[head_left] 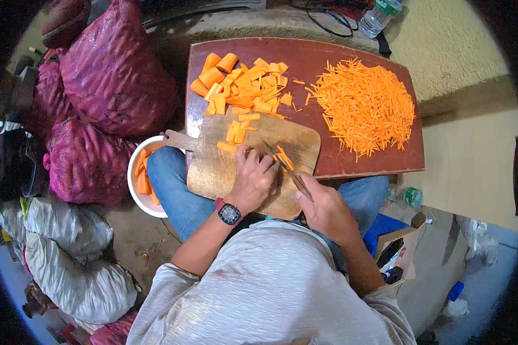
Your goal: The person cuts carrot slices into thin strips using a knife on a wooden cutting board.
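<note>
My left hand (254,179), with a watch (229,214) on its wrist, has its fingers curled down on a carrot piece on the wooden cutting board (208,172); the hand hides most of that piece. My right hand (323,208) grips a knife (298,180) by its handle, the blade slanting up and left beside my left fingertips. Thin carrot sticks (285,158) lie just right of the blade. Several cut carrot slices (236,131) rest on the board's upper left part. The board overhangs the table's near edge above my lap.
On the red table (305,69) are a heap of carrot chunks (244,86) and a large pile of carrot shreds (365,106). A white basin (135,190) with carrots stands left of my knee. Full purple mesh sacks (112,72) crowd the left. A cardboard box (406,247) sits at right.
</note>
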